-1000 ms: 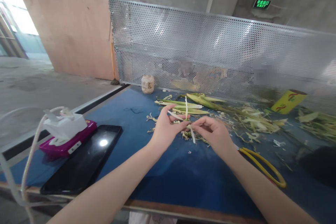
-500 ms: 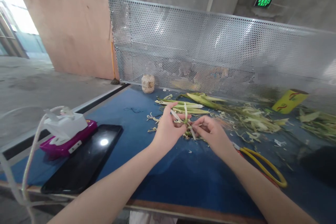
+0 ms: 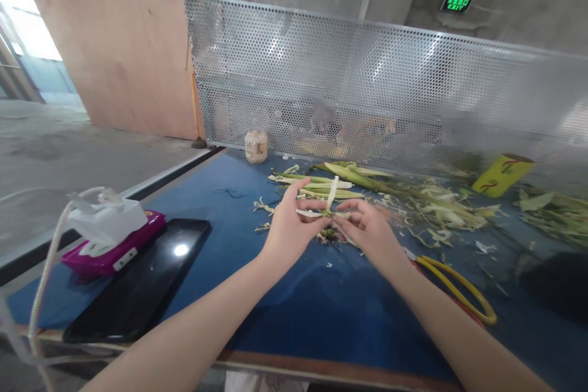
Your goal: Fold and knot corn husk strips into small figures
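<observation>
The left hand [image 3: 290, 223] and right hand [image 3: 370, 228] pinch pale husk strips [image 3: 332, 192] midway between them. One strip points upward (slightly tilted).

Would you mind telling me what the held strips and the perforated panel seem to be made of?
Held strips: probably plant leaf, perhaps corn husk, with a matt finish, judging by their flat, pale-to-greenish look. Perforated panel: most likely sheet metal, grey with a sheen, judging by its bright reflections.
</observation>
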Motion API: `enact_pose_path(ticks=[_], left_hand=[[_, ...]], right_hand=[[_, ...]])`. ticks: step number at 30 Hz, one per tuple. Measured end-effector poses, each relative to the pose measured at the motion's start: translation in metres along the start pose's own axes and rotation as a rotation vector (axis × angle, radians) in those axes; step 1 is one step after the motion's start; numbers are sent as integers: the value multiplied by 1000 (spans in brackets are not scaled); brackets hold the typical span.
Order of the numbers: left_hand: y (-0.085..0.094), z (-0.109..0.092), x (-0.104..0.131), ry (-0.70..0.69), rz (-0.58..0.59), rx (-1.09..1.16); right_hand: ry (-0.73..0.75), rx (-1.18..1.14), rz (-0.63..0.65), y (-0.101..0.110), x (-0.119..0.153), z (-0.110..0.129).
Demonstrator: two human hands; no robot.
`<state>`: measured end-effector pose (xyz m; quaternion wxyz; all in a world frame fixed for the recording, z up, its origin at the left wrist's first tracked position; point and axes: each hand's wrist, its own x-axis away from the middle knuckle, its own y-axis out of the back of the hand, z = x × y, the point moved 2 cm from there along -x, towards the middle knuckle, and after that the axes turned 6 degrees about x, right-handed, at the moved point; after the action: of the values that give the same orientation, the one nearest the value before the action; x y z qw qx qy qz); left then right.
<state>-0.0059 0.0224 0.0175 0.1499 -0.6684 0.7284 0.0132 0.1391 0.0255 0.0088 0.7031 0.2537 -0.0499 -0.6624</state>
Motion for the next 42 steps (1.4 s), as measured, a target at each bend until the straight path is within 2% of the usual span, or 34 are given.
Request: enact_pose_path(ticks=[3,9,14,17,21,25,28,34,42], left_hand=[[4,3,-4,22,-29,50],[9,10,-9,166,-84,252],[5,10,-6,312,-21,320],[4,10,-5,255,22,224],[4,12,-4,113,89,82],[2,12,0,133,133,41],[-1,9,2,118,119,-15],[0,6,0,93,75,43],[3,14,-4,199,-14,147]], right_hand=[[118,157,-20,2,3,4],[654,619,-53,8,6,9],[857,746,-168,16,6,11],[940,766,-176,17,8,13],[980,880,-82,15,10,16],[967,1037,11,13,14,20],[912,1055,59,13,13,18],[847,843,-38,11,8,11],[775,698,-73,9,7,7]])
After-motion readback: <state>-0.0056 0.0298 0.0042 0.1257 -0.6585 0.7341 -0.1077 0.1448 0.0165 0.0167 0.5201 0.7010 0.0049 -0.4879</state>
